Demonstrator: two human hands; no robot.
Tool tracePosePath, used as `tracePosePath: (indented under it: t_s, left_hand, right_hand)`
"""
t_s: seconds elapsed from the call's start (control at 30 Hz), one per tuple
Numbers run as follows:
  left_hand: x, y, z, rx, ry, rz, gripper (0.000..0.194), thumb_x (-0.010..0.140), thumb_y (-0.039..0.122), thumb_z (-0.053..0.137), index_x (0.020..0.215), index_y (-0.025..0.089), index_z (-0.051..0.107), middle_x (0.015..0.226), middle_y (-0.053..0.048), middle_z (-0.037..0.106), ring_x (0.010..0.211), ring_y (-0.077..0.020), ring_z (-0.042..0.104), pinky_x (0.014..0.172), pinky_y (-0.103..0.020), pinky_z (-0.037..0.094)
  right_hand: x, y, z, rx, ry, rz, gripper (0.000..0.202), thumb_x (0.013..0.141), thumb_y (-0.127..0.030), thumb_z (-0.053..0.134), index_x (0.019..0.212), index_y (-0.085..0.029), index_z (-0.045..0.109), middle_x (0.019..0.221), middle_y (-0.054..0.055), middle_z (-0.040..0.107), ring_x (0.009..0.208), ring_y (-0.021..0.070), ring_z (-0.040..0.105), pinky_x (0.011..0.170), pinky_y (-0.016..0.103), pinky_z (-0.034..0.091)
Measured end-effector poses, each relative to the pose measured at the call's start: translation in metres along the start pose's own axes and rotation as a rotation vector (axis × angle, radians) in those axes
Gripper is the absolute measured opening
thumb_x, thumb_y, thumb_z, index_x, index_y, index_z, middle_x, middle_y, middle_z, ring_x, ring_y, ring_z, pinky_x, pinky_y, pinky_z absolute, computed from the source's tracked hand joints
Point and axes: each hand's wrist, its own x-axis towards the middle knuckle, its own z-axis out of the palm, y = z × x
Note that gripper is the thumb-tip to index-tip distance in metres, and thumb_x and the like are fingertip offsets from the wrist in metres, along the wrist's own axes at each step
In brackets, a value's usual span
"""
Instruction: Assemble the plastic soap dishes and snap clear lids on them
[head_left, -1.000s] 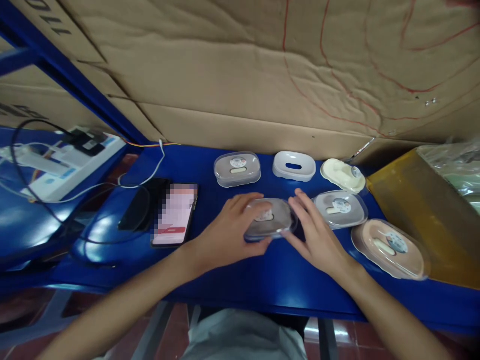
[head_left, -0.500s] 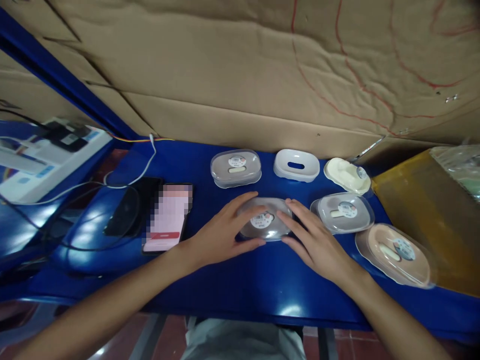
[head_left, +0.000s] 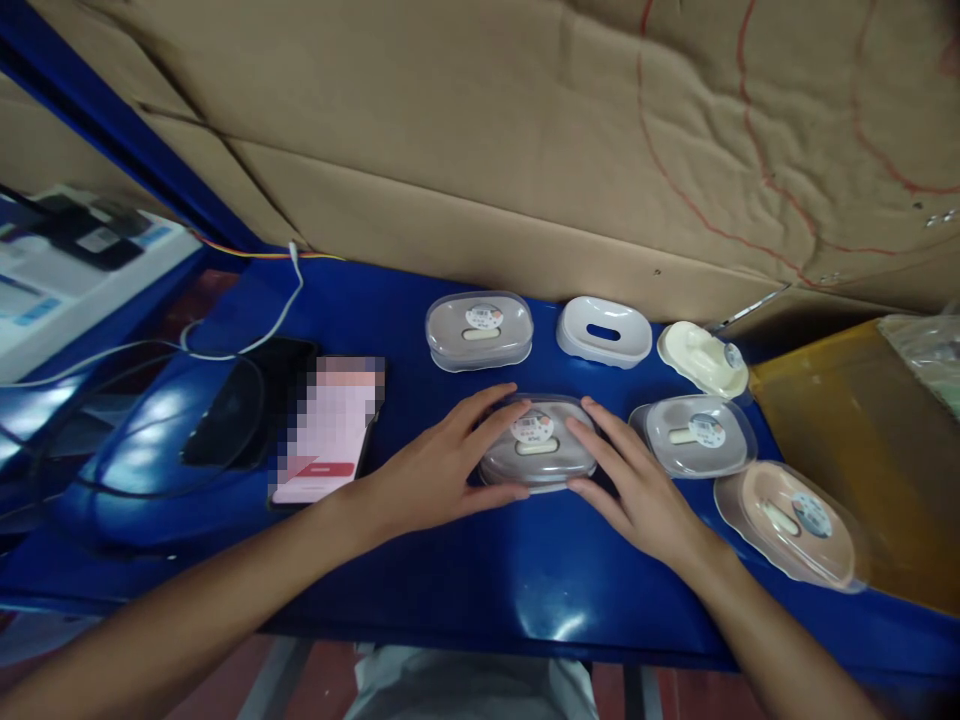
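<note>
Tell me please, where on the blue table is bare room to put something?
Bare: the blue table's front strip, between middle case and near edge; a smaller patch between phone and rear-left case. Crowded: right side, peach case beside cardboard box.

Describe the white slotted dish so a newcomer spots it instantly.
Find the blue table, then its back edge along the cardboard. The white dish sits there, between a covered grey dish and a cream one. Unlike both, it shows an open dark slot and no round label.
</note>
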Motion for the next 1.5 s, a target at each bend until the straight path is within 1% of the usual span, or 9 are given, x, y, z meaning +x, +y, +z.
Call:
tracePosePath:
  t_s: [0.1, 0.2, 0.53, 0.7, 0.83, 1.1, 1.23, 1.37, 1.5]
  left_hand:
    - [0.0, 0.002, -0.002, 0.091, -0.005, 0.074, 0.101, 0.098, 0.059, 0.076, 0.174, 0.022, 0.023, 0.175, -0.025, 0.034, 0.16, -0.0399, 0.043, 0.126, -0.059, 0.047]
    - [-0.002, 0.004, -0.004, 0.188, 0.015, 0.141, 0.099, 0.101, 0.054, 0.074, 0.175, 0.021, 0.018, 0.175, -0.026, 0.035, 0.16, -0.0401, 0.043, 0.124, -0.059, 0.05]
    - [-0.003, 0.006, -0.004, 0.302, 0.072, 0.194, 0.08, 0.103, 0.053, 0.07, 0.165, 0.014, 0.038, 0.169, -0.028, 0.045, 0.154, -0.0392, 0.053, 0.119, -0.054, 0.056]
    - [-0.004, 0.012, -0.003, 0.332, 0.038, 0.172, 0.08, 0.105, 0.048, 0.071, 0.166, 0.011, 0.035, 0.172, -0.029, 0.039, 0.159, -0.0398, 0.045, 0.122, -0.053, 0.053]
    - [-0.004, 0.015, -0.004, 0.317, 0.027, 0.163, 0.077, 0.106, 0.046, 0.069, 0.165, 0.01, 0.036, 0.173, -0.029, 0.038, 0.158, -0.0409, 0.046, 0.122, -0.054, 0.052]
    - [0.001, 0.013, -0.009, 0.424, 0.157, 0.096, 0.06, 0.099, 0.031, 0.068, 0.155, 0.014, 0.052, 0.156, -0.026, 0.057, 0.141, -0.0441, 0.061, 0.113, -0.062, 0.054]
    - [0.005, 0.004, -0.02, 0.513, 0.21, -0.004, 0.058, 0.097, 0.029, 0.067, 0.152, 0.015, 0.057, 0.143, -0.024, 0.065, 0.128, -0.0448, 0.066, 0.106, -0.062, 0.054]
    - [0.009, -0.004, -0.028, 0.593, 0.247, -0.062, 0.053, 0.098, 0.03, 0.064, 0.148, 0.013, 0.059, 0.141, -0.024, 0.066, 0.127, -0.0466, 0.066, 0.102, -0.062, 0.054]
    - [0.008, -0.007, -0.031, 0.613, 0.283, -0.139, 0.048, 0.1, 0.025, 0.061, 0.147, 0.018, 0.059, 0.145, -0.023, 0.065, 0.132, -0.046, 0.064, 0.106, -0.064, 0.052]
  right_hand:
    - [-0.002, 0.001, -0.003, 0.018, -0.02, -0.012, 0.08, 0.109, -0.033, 0.063, 0.176, -0.038, 0.02, 0.178, 0.01, 0.036, 0.16, 0.0317, 0.044, 0.127, 0.055, 0.048]
    - [-0.002, 0.002, -0.005, 0.011, -0.036, -0.042, 0.08, 0.108, -0.031, 0.065, 0.175, -0.038, 0.022, 0.178, 0.01, 0.036, 0.161, 0.0303, 0.044, 0.128, 0.053, 0.047]
    - [0.001, 0.003, -0.008, -0.097, -0.001, -0.105, 0.086, 0.105, -0.025, 0.069, 0.176, -0.036, 0.021, 0.173, 0.013, 0.045, 0.157, 0.0298, 0.049, 0.126, 0.052, 0.051]
    - [0.0, 0.002, -0.008, -0.129, 0.001, -0.112, 0.09, 0.104, -0.024, 0.071, 0.176, -0.035, 0.019, 0.173, 0.014, 0.044, 0.156, 0.032, 0.051, 0.124, 0.053, 0.053]
    - [-0.001, -0.001, -0.006, -0.133, -0.016, -0.083, 0.092, 0.104, -0.023, 0.07, 0.177, -0.037, 0.015, 0.175, 0.012, 0.042, 0.156, 0.0327, 0.049, 0.125, 0.054, 0.052]
    - [0.003, -0.005, 0.008, -0.261, -0.027, -0.087, 0.096, 0.107, -0.032, 0.065, 0.177, -0.03, 0.0, 0.177, 0.015, 0.034, 0.163, 0.0339, 0.038, 0.131, 0.062, 0.041]
    - [0.002, -0.01, -0.001, -0.336, 0.005, -0.085, 0.094, 0.109, -0.034, 0.063, 0.178, -0.026, 0.0, 0.175, 0.015, 0.039, 0.162, 0.0319, 0.041, 0.133, 0.059, 0.037]
    - [0.003, -0.006, -0.031, -0.393, 0.127, 0.013, 0.083, 0.109, -0.032, 0.06, 0.178, -0.03, 0.013, 0.169, 0.011, 0.051, 0.155, 0.032, 0.051, 0.131, 0.058, 0.038]
    - [0.009, 0.02, -0.071, -0.484, 0.152, 0.231, 0.05, 0.112, -0.037, 0.049, 0.16, -0.024, 0.055, 0.152, 0.014, 0.067, 0.143, 0.0381, 0.062, 0.12, 0.062, 0.045]
